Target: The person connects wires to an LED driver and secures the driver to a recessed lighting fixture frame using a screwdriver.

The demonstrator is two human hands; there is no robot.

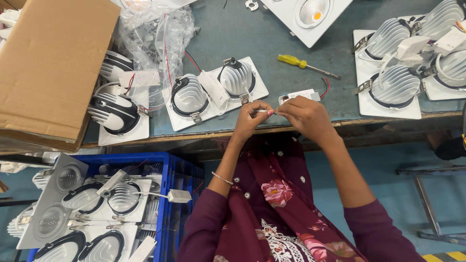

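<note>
Hands, two (250,119) (306,115), pinch perhaps one thin white wire (262,111).

The workbench (272,39) is grey-blue with a brown wooden near edge. The twin downlight (213,92) on it is white with ribbed silver-white heat sinks and red wires. The screwdriver (307,65) has a yellow handle. At the left the cardboard box (48,68) is brown, and the near crate (170,194) is blue. The person's sleeves are maroon, and the cloth (276,194) has pink flowers.
</note>
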